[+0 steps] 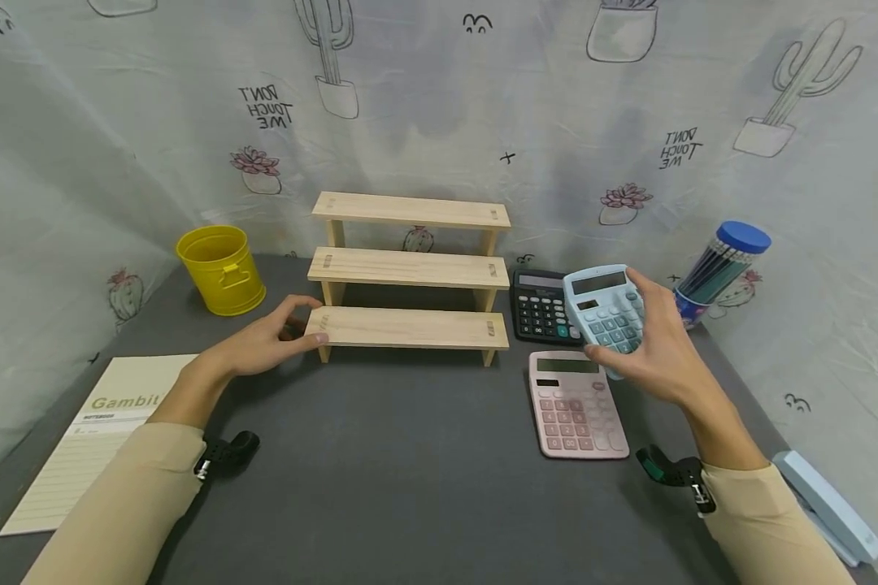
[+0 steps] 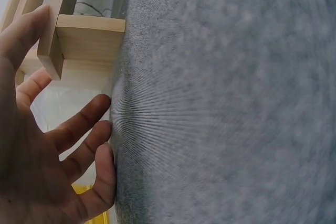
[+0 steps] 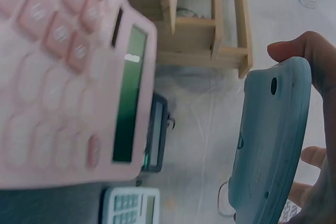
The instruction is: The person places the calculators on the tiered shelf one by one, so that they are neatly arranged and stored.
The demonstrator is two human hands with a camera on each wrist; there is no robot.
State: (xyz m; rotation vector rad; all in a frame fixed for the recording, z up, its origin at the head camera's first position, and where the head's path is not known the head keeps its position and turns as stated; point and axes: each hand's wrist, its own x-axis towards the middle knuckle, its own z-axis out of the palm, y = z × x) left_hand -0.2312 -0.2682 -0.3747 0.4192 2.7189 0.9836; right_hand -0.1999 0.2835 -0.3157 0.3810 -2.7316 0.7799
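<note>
Soft, even light, seemingly from above, fills the head view, leaving muted shadows beneath the wooden shelf [image 1: 410,329] and sleeves [image 1: 124,496]. The left wrist view shows the tabletop [image 2: 226,98] grainy and blurred; in the right, the close pink calculator [image 3: 68,87] looks soft, white glare spotting its display [image 3: 129,103].

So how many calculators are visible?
4: a blue one in the right hand, a pink one on the table, a black one beside the shelf, another blue one in the right wrist view. More may be hidden.
</note>
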